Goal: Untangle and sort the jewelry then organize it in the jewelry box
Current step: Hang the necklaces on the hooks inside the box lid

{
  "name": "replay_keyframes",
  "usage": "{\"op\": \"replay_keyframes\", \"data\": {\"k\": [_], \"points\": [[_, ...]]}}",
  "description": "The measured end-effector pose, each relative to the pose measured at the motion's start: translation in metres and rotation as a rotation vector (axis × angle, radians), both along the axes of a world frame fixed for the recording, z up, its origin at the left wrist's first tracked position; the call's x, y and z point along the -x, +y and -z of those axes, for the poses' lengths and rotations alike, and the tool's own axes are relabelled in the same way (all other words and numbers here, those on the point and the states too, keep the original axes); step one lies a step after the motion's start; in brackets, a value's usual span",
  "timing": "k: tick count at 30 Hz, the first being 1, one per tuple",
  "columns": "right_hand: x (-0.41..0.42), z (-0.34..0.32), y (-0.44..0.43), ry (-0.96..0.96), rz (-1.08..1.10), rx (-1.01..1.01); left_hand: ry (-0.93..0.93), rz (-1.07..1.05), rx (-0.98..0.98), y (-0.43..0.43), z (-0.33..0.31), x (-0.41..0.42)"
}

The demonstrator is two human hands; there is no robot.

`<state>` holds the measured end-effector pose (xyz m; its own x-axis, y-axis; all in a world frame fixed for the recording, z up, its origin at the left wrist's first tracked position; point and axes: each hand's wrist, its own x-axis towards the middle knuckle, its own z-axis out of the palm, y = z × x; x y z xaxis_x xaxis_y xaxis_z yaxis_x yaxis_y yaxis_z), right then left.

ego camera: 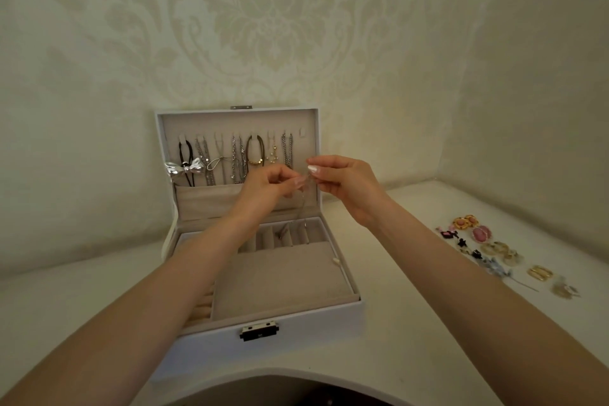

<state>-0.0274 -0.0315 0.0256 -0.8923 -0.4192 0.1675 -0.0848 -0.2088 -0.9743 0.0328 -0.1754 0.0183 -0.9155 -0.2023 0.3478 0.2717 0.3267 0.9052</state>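
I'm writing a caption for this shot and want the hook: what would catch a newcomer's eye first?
First, the left hand and right hand raised mid-frame, pinching a thin chain that dangles over the open white jewelry box. Behind them, necklaces hang in a row inside the lid. To the right, colourful earrings lie spread on the table.

chain [302, 204] pinched between both hands: too thin to trace | lid pocket [211, 199] behind left hand [268, 186]: partly hidden | earrings [494, 250] right of right hand [342, 180]: blurred
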Motion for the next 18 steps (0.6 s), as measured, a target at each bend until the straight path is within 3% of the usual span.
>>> {"op": "replay_keyframes", "data": {"k": [12,18], "points": [[0.004,0.013,0.0,-0.098,-0.033,0.124,-0.016,-0.046,-0.26,-0.003,0.002,0.003],[0.0,0.009,-0.001,0.013,-0.056,0.04,0.033,-0.053,-0.133,0.001,0.002,-0.002]]}}
